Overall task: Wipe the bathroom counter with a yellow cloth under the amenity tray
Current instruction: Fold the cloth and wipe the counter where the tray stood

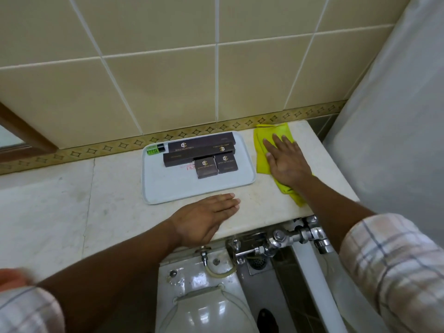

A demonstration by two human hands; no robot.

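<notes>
1. Head view, looking down: the right hand (286, 162) lies flat, fingers spread, palm pressed on the yellow cloth (263, 152). Nothing is pinched, so its grip is released and just pushing down.
2. The cloth sits on the pale stone desk (72, 200) near its far right corner, close to the tiled wall (168, 80), with one end trailing back under the wrist toward the front edge.
3. The grey tray (173, 188) is just left of the cloth, flat on the desk, not touching it as far as I can see.
4. On the tray are dark brown boxes (201, 152) bunched toward the wall side, plus a small green tube (155, 149) at the far left corner.
5. The left hand (204, 217) rests flat on the desk right in front of the tray's near edge, fingers straight and together, holding nothing, so its grip is released too.
6. Below the desk edge there's chrome plumbing (276, 241) and a white toilet (204, 308).
</notes>
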